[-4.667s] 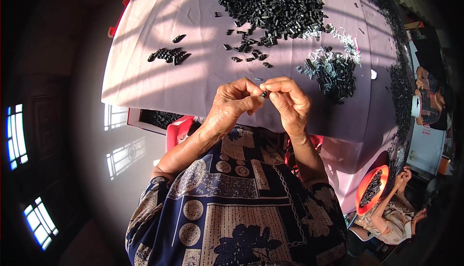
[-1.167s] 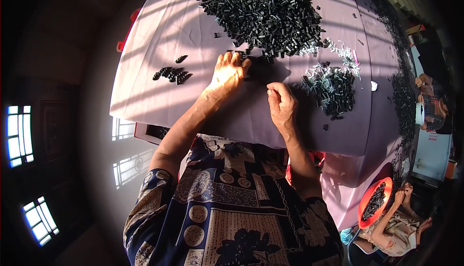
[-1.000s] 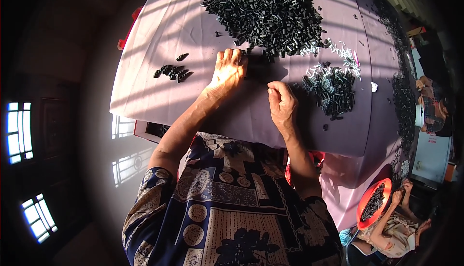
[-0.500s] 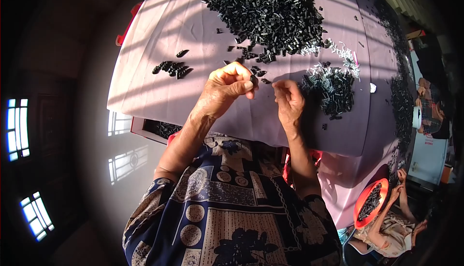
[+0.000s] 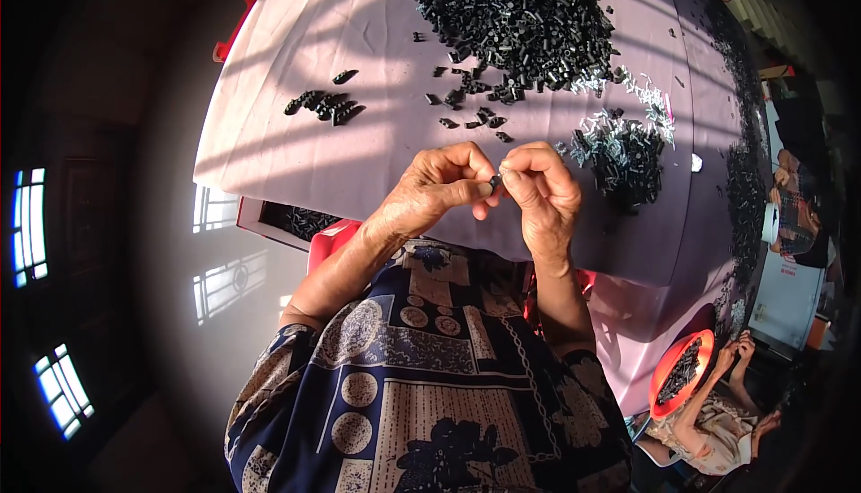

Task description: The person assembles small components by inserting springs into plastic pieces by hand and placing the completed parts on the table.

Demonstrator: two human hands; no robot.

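A left hand (image 5: 437,184) and a right hand (image 5: 547,190) meet at center frame over a pink-covered surface (image 5: 386,157), a small dark piece (image 5: 495,183) between them. Half a second ago the hands were apart, the left raised with its piece alone; about a second ago it was up among the stray pieces (image 5: 449,123) just above center. The left grip is pinched around the piece. The right is drawn in close against it, but whether it has hold of the piece or of something tinier cannot be told. The shift suggests that picking up is over for this piece and close two-handed work on it has begun. The big black pile (image 5: 511,22) at top center, the mixed heap (image 5: 628,161) of dark and clear bits right of center and the small cluster (image 5: 323,106) at upper left look much as they did. At lower right, a co-worker (image 5: 713,430) sits by an orange bowl (image 5: 662,407).
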